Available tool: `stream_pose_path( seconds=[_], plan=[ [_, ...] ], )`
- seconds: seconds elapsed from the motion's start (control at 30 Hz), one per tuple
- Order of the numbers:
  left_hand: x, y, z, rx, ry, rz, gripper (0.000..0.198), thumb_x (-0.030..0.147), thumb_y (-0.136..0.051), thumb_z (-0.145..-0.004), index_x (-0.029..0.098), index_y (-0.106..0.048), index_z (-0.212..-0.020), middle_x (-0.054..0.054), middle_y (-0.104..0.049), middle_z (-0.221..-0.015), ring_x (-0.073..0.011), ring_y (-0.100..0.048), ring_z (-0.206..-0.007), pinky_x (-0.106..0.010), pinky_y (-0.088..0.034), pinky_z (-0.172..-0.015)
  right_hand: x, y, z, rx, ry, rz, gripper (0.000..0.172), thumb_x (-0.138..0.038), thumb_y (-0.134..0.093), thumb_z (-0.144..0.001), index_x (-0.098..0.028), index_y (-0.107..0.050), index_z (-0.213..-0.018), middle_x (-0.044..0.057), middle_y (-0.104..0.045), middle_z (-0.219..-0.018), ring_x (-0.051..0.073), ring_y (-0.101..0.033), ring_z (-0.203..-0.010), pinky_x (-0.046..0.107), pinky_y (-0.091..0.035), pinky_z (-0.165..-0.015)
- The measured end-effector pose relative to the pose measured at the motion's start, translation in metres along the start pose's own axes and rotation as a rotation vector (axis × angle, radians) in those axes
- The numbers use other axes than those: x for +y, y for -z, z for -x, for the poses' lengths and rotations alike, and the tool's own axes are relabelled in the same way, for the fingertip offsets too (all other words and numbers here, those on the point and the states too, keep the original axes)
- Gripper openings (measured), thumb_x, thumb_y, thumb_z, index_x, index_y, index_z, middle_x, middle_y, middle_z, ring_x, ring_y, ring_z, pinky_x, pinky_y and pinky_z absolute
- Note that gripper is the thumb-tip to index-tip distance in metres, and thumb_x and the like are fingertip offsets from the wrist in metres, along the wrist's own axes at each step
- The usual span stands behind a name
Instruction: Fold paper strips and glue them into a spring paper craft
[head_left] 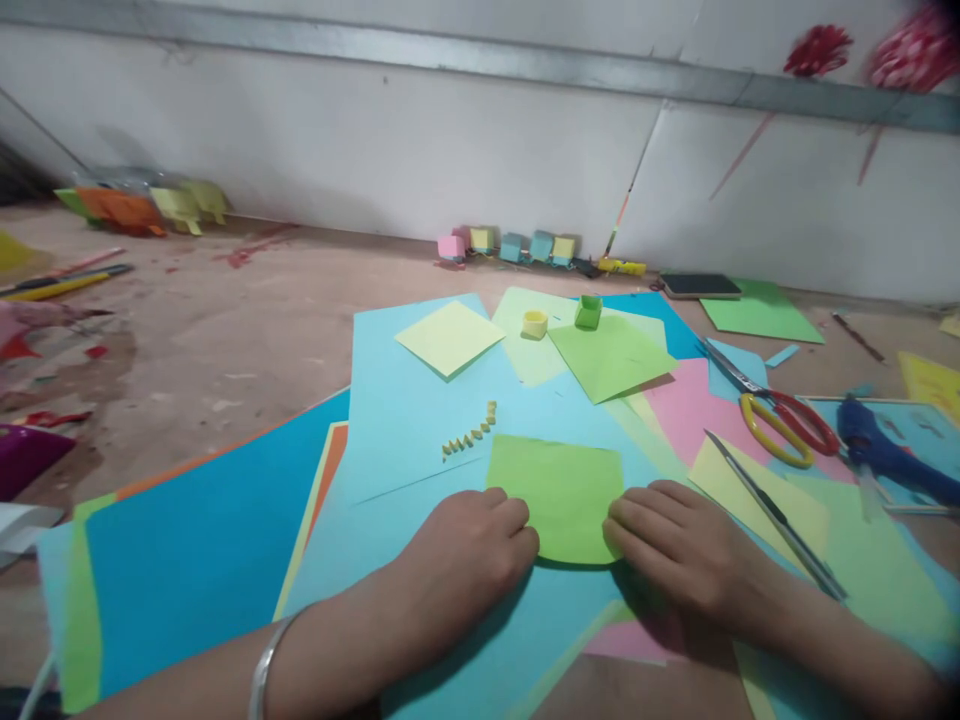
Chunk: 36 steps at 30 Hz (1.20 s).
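Observation:
A green paper sheet [559, 495] lies on a light blue sheet [420, 420], its near edge curled up. My left hand [465, 550] has its fingers bent and pressed on the sheet's left near corner. My right hand [667, 545] is curled the same way on the right near corner. Just beyond the green sheet lies a small yellow zigzag paper strip [470, 437].
Many coloured sheets cover the floor. Red-and-yellow scissors [780, 415], a blue glue gun [885, 450] and a thin metal blade [776, 515] lie to the right. Small paper cups [534, 323] and paper boxes [517, 246] sit farther back by the wall. A phone [700, 285] lies at the back right.

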<state>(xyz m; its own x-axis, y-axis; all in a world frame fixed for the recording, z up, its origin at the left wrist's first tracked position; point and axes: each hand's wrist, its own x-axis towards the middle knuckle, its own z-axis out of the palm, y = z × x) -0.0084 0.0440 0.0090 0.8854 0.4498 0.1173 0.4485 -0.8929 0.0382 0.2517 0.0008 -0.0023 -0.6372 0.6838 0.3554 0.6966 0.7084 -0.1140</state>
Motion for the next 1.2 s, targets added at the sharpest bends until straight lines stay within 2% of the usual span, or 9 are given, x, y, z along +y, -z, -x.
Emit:
stream_pose_path(
  seconds=[0.1, 0.2, 0.37, 0.5, 0.7, 0.83, 0.93, 1.07, 1.2],
  plan=[
    [0.0, -0.002, 0.0, -0.052, 0.083, 0.083, 0.023, 0.02, -0.053, -0.093, 0.019, -0.059, -0.071, -0.001, -0.06, -0.064, -0.0176, -0.053, -0.055, -0.028, -0.035, -0.048, 0.002, 0.002, -0.004, -0.072, 0.052, -0.007, 0.022, -0.016, -0.045, -0.095, -0.018, -0.064, -0.084, 0.007, -0.065, -0.082, 0.019, -0.058, -0.078, 0.033, -0.045, -0.066],
    [-0.002, -0.002, 0.0, -0.071, 0.158, 0.157, 0.024, 0.02, -0.048, -0.095, 0.019, -0.06, -0.074, -0.001, -0.06, -0.066, -0.0173, -0.055, -0.058, -0.027, -0.037, -0.051, 0.003, 0.002, -0.004, -0.062, -0.069, -0.084, 0.023, -0.018, -0.048, -0.093, -0.017, -0.061, -0.075, 0.007, -0.062, -0.08, 0.018, -0.054, -0.072, 0.031, -0.044, -0.061],
    [-0.001, -0.006, -0.003, -0.092, 0.291, 0.302, 0.022, 0.022, -0.042, -0.095, 0.019, -0.057, -0.079, -0.003, -0.059, -0.08, -0.0157, -0.056, -0.062, -0.027, -0.045, -0.056, 0.003, -0.001, -0.001, -0.014, -0.218, -0.178, 0.021, -0.014, -0.049, -0.09, -0.018, -0.054, -0.07, 0.014, -0.062, -0.11, 0.024, -0.058, -0.093, 0.039, -0.05, -0.077],
    [0.0, -0.008, -0.006, -0.109, 0.367, 0.332, 0.017, 0.02, -0.042, -0.094, 0.018, -0.054, -0.083, -0.008, -0.057, -0.098, -0.0165, -0.057, -0.068, -0.033, -0.051, -0.064, 0.003, -0.001, -0.005, -0.037, -0.209, -0.173, 0.018, -0.015, -0.05, -0.091, -0.018, -0.053, -0.073, 0.011, -0.063, -0.097, 0.021, -0.056, -0.082, 0.037, -0.048, -0.07],
    [-0.003, -0.002, -0.008, -0.075, 0.266, 0.319, 0.016, 0.022, -0.047, -0.093, 0.018, -0.054, -0.08, -0.008, -0.058, -0.09, -0.0244, -0.052, -0.079, -0.042, -0.047, -0.07, 0.005, 0.001, -0.007, -0.047, -0.222, -0.22, 0.015, -0.014, -0.053, -0.088, -0.018, -0.051, -0.074, 0.008, -0.061, -0.09, 0.02, -0.053, -0.079, 0.035, -0.044, -0.067],
    [-0.006, -0.002, -0.009, -0.023, 0.175, 0.367, 0.02, 0.029, -0.054, -0.092, 0.018, -0.052, -0.074, -0.004, -0.057, -0.078, -0.022, -0.049, -0.073, -0.038, -0.042, -0.066, 0.005, 0.0, -0.006, 0.006, -0.178, -0.211, 0.015, -0.012, -0.054, -0.087, -0.019, -0.051, -0.073, 0.007, -0.063, -0.091, 0.019, -0.055, -0.08, 0.035, -0.044, -0.069],
    [-0.004, -0.008, -0.006, 0.022, 0.113, 0.406, 0.023, 0.023, -0.046, -0.095, 0.019, -0.051, -0.072, -0.003, -0.056, -0.072, -0.0198, -0.048, -0.067, -0.034, -0.039, -0.063, 0.004, 0.0, -0.004, 0.022, -0.147, -0.259, 0.015, -0.01, -0.053, -0.087, -0.019, -0.053, -0.075, 0.008, -0.063, -0.099, 0.019, -0.057, -0.089, 0.034, -0.047, -0.076],
    [-0.001, -0.014, 0.001, 0.068, 0.108, 0.49, 0.018, 0.014, -0.041, -0.094, 0.021, -0.056, -0.101, -0.003, -0.063, -0.081, -0.0197, -0.053, -0.07, -0.032, -0.04, -0.063, 0.002, 0.001, -0.001, 0.023, -0.18, -0.341, 0.013, -0.01, -0.051, -0.089, -0.018, -0.058, -0.096, 0.011, -0.062, -0.111, 0.018, -0.059, -0.098, 0.03, -0.051, -0.081],
    [-0.002, -0.013, 0.003, 0.127, 0.208, 0.57, 0.036, 0.014, -0.051, -0.09, 0.022, -0.048, -0.125, -0.003, -0.068, -0.092, -0.0189, -0.061, -0.079, -0.03, -0.046, -0.07, 0.004, 0.004, 0.001, 0.035, -0.186, -0.337, 0.016, -0.017, -0.051, -0.092, -0.018, -0.059, -0.106, 0.006, -0.068, -0.089, 0.018, -0.061, -0.081, 0.031, -0.05, -0.072]
  ],
)
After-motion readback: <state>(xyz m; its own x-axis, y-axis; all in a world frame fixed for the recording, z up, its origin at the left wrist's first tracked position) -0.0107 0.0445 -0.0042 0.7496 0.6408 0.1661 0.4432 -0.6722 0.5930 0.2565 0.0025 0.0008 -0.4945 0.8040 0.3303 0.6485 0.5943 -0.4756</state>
